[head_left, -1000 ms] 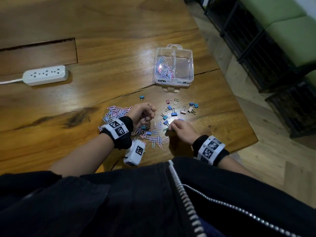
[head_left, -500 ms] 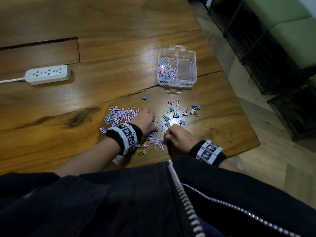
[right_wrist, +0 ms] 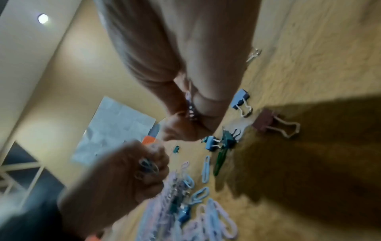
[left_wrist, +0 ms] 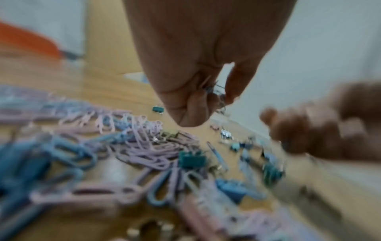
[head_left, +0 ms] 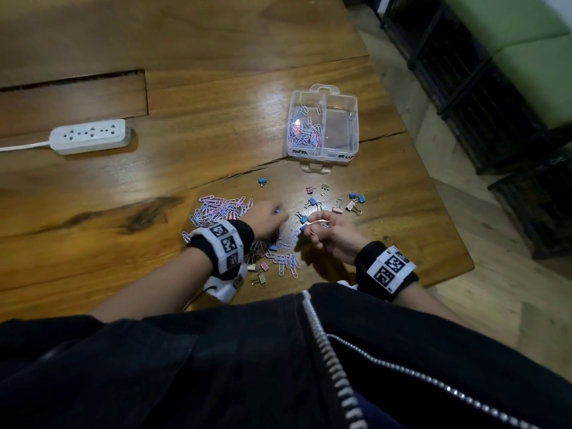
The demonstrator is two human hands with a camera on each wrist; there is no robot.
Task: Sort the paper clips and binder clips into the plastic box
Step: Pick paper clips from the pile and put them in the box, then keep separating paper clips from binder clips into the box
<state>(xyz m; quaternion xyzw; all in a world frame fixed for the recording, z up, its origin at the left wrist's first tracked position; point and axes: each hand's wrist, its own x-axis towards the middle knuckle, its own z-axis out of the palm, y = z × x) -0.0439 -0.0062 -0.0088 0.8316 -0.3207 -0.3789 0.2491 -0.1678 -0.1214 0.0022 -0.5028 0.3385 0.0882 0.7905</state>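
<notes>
1. Plastic box [head_left: 353,119] sits open on the wooden table [head_left: 216,72]; it has two compartments. The left one holds pink and blue paper clips, the right one looks bare.
2. Loose paper clips [head_left: 223,209] lie heaped on the table nearer the person than the box, to its left, with more [head_left: 286,261] strewn between the wrists.
3. Binder clips [head_left: 312,202] are scattered on the near side of the box, apart from it; one blue clip [head_left: 263,181] lies alone to the box's near left.
4. Left hand [head_left: 267,219], fingers curled, pinches a small bunch of clips, seen in the wrist view [left_wrist: 214,93]; their kind is blurred.
5. Right hand [head_left: 334,232], raised palm-up just above the table, holds pinkish paper clips in curled fingers [right_wrist: 190,106].
6. White power strip [head_left: 89,136] lies far left of the box.
</notes>
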